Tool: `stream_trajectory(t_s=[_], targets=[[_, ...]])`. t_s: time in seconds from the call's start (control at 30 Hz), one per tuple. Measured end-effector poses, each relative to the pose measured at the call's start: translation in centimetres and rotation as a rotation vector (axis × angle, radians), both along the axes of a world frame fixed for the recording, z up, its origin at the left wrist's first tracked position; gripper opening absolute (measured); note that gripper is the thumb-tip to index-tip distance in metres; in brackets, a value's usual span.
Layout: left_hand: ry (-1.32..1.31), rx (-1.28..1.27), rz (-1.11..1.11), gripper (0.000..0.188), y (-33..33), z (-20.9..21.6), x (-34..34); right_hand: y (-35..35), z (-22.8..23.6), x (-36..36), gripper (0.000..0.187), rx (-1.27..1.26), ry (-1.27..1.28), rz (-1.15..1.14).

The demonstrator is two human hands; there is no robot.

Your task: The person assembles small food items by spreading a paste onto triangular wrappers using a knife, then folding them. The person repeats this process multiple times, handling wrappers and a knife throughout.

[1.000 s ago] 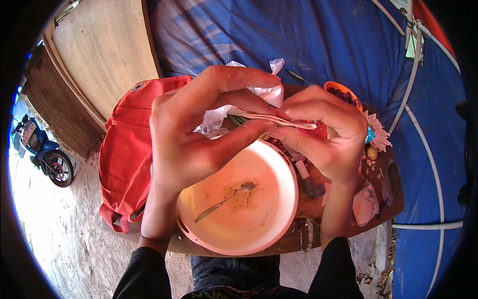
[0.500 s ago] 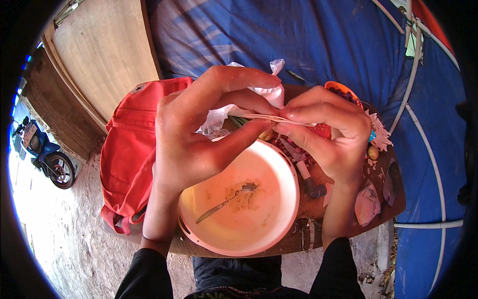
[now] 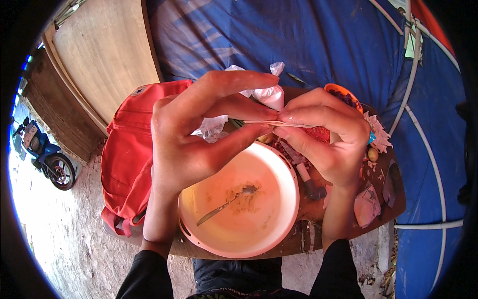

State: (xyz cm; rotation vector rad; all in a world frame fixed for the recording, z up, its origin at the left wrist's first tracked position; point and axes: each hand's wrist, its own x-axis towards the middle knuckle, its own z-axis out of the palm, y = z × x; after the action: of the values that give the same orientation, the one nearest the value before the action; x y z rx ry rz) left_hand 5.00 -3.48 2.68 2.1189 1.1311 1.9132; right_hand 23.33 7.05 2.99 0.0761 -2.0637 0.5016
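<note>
Between my hands, above the far side of a white basin [image 3: 291, 209], is a thin pale sheet [image 3: 256, 122], seen almost edge-on. It looks like a soft dough wrapper, though its kind is not certain. My left hand [image 3: 181, 134] pinches it with thumb and fingertips, its index finger raised and curved above. At the sheet's right part, my right hand [image 3: 338, 134] is closed in a pinch, partly hiding it. Inside the basin a metal spoon [image 3: 218, 209] leans on the bottom among brown-yellow food residue.
A red backpack [image 3: 132, 164] lies left of the basin. A tied plastic bag of white powder [image 3: 271, 94] stands behind my hands. Right of the basin are a pale handle [image 3: 302, 173], reddish chopped bits, and an orange bowl [image 3: 356, 97] of dark pieces. Blue tarpaulin [image 3: 284, 40] hangs behind.
The sheet has turned more edge-on and shows less of its surface and length. My left hand has shifted slightly left and lower; both hands keep their pinch.
</note>
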Motion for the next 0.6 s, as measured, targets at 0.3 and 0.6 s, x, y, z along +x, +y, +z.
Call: stream_trajectory(t_s=[0.3,0.6], targets=[[-0.005,0.041,-0.017,0.043,0.26,-0.28,-0.29,-0.16,-0.26,-0.18,0.022,-0.046,-0.001,-0.036],[-0.018,-0.001,-0.001,0.045,0.07,0.32,-0.31,0.57,-0.18,0.06,0.021,-0.081,0.085,-0.015]])
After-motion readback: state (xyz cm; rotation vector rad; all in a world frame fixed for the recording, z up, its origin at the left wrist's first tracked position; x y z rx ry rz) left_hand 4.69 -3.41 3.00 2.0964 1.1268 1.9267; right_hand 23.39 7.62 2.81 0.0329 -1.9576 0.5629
